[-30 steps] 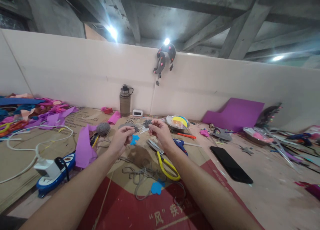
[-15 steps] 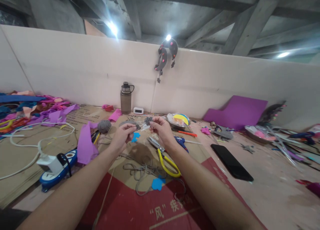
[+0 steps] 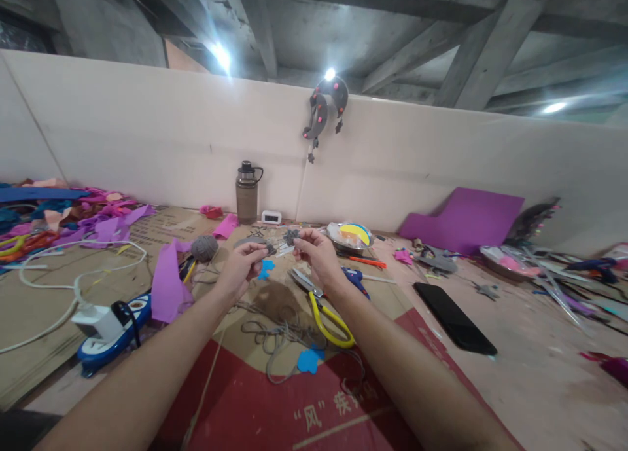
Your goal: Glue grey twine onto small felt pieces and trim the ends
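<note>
Above the cardboard, my left hand (image 3: 243, 264) is closed, its fingertips pinching a small dark grey piece (image 3: 271, 249) whose shape is mostly hidden. Close by on its right, my right hand (image 3: 318, 254) pinches a grey star-like felt piece (image 3: 290, 235) between thumb and fingers. The two pieces are slightly apart. Below my hands lie scissors with yellow handles (image 3: 330, 326), a tangle of grey yarn (image 3: 279, 333) and two blue cut-out shapes, one a blue piece (image 3: 308, 360) near the front. A grey yarn ball (image 3: 205, 247) rests left of my left hand.
A blue glue gun (image 3: 356, 282) lies beside my right wrist, with a black phone (image 3: 454, 318) farther right. Left are a power strip (image 3: 110, 340) with a white cable and purple felt (image 3: 169, 284). A bottle (image 3: 246, 196) and metal bowl (image 3: 349, 236) stand behind.
</note>
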### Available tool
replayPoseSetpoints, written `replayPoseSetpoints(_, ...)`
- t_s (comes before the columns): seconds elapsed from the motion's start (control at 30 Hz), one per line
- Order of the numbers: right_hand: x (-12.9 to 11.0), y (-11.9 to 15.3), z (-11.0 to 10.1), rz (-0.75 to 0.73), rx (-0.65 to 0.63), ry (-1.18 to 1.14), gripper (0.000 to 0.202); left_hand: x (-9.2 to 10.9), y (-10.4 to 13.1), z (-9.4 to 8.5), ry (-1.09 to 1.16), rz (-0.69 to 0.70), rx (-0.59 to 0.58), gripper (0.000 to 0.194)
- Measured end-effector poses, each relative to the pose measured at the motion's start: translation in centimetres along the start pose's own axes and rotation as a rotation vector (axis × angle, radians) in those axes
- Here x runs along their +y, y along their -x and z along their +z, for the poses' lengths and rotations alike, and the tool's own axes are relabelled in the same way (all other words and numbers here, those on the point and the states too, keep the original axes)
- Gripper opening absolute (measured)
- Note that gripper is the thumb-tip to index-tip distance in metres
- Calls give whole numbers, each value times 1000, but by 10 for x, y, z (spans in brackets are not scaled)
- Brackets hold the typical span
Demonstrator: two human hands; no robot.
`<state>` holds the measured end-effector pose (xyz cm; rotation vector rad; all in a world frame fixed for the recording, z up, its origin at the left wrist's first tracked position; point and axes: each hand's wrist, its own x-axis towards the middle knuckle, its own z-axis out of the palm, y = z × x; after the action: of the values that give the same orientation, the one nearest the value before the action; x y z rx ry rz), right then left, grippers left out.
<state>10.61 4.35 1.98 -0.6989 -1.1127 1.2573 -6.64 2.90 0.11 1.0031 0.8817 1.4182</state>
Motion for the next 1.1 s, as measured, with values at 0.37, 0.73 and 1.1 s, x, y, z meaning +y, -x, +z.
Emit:
replayPoseSetpoints(0.37, 1, 0, 0, 0, 3, 11, 26, -1, 0, -1, -14, 0, 0, 30)
replayPoseSetpoints(0.73, 1, 1, 0, -1, -9, 3, 25, 1, -1, 3, -45, 17, 44, 32)
replayPoseSetpoints(1.1, -1, 3, 1, 2, -6, 18, 25, -1, 0, 2, -106, 75, 37, 29)
